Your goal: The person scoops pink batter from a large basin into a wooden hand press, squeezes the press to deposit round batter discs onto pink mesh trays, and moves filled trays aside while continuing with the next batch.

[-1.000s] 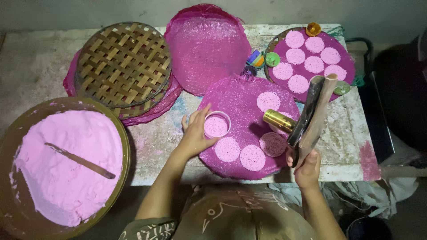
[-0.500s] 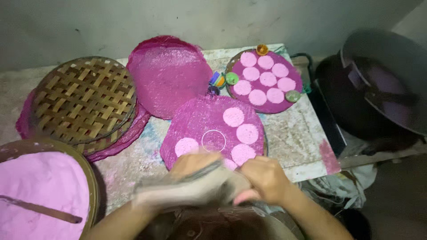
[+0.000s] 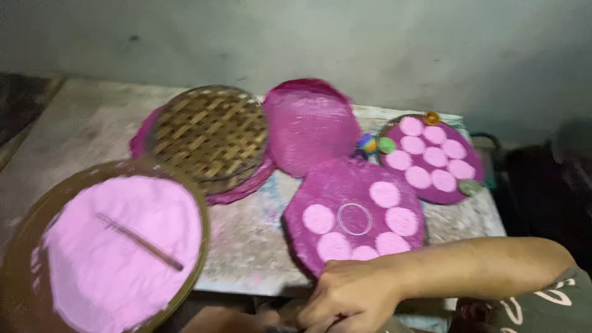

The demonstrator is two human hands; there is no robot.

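Pink round cakes [image 3: 319,218] lie on a magenta mat [image 3: 354,185] on the table [image 3: 246,246]. The right hand [image 3: 351,296] is curled at the mat's near edge; whether its grip holds anything is unclear. The left hand is out of view.

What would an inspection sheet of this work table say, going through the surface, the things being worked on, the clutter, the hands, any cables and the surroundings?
Surface: pale stained table, smeared with pink.
Job's things: near magenta mat holds six pink discs and a clear ring; big bowl of pink powder with a stick lying in it.
Clutter: far mat with seven pink discs, bare magenta mat, woven bamboo tray, small coloured caps.
Hands: right hand at the table's near edge, by the near mat, fingers curled; whether it holds something cannot be told. Left hand not seen.
Cables: nothing seen.
Surroundings: plain grey wall; dark shapes at right, blurred.
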